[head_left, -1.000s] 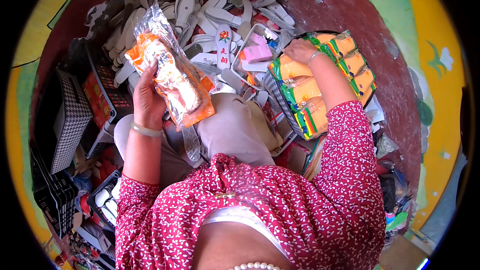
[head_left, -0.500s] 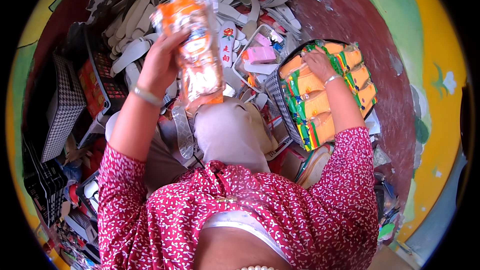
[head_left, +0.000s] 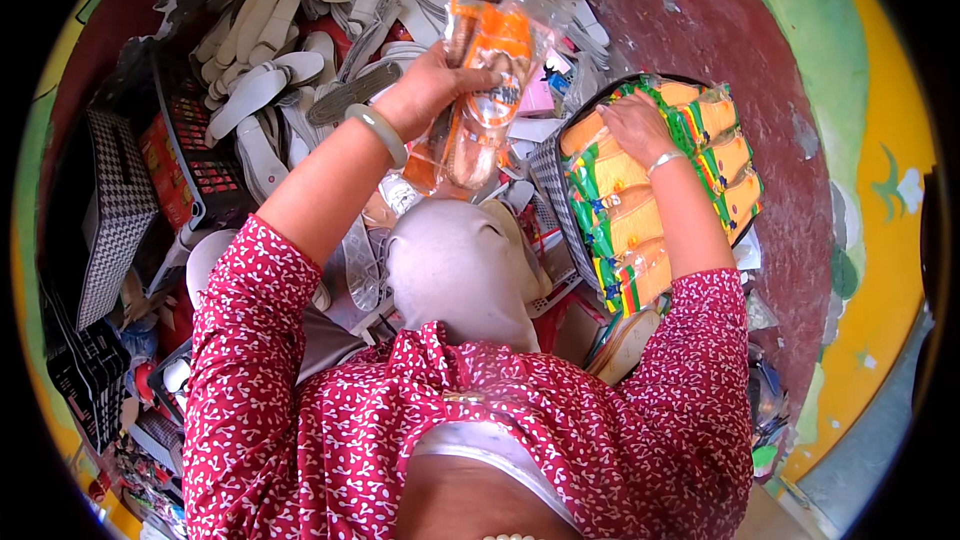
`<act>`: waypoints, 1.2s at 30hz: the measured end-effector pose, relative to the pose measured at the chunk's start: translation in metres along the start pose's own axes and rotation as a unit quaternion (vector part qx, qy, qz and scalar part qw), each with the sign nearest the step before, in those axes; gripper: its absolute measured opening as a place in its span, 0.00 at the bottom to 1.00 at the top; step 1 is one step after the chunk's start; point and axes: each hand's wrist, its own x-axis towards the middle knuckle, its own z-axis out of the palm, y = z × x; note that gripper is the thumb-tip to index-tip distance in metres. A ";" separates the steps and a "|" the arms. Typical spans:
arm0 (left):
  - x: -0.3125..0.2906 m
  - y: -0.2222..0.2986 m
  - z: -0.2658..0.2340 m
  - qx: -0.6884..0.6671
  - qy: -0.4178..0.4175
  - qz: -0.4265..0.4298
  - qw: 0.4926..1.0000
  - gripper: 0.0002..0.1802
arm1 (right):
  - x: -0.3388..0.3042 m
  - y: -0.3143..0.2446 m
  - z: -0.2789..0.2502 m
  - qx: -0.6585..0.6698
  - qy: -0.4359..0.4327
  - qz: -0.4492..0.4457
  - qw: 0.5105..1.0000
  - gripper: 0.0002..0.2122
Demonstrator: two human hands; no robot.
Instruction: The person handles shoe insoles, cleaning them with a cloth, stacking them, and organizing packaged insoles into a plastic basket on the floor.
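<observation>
My left hand [head_left: 432,90] is closed on a clear plastic packet of insoles [head_left: 488,90] with an orange printed label, holding it up above my knee. Brown, ribbed-looking insoles show through its wrap. To the right stands a black-and-white checked basket [head_left: 560,195], tilted towards me. It is filled with rows of yellow packets [head_left: 632,220] in green-edged clear wrap. My right hand [head_left: 635,127] reaches into the far part of this basket, fingers curled down on a packet; the fingertips are partly hidden among the wraps.
A heap of pale insoles [head_left: 265,25] covers the far side. Behind the held packet, a pink box [head_left: 537,98] shows. At left are a black crate [head_left: 205,165] and another checked basket [head_left: 122,215]. A dark red wall [head_left: 740,50] curves along the right.
My left hand has swung the orange-labelled packet to the right, closer to the basket, and the packet now shows more sharply. My right hand has stayed at the yellow packets.
</observation>
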 end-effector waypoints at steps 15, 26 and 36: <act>0.100 -0.053 0.087 -0.053 -0.108 -0.104 0.987 0.20 | -0.023 0.000 -0.024 0.165 0.159 -0.032 0.973 0.15; 0.108 -0.067 0.113 0.191 -0.188 -0.061 0.962 0.28 | -0.038 -0.009 -0.027 0.125 0.246 -0.020 0.961 0.10; 0.156 -0.119 0.129 0.532 -0.140 0.105 0.828 0.26 | -0.023 -0.012 -0.019 0.091 0.203 -0.018 0.975 0.05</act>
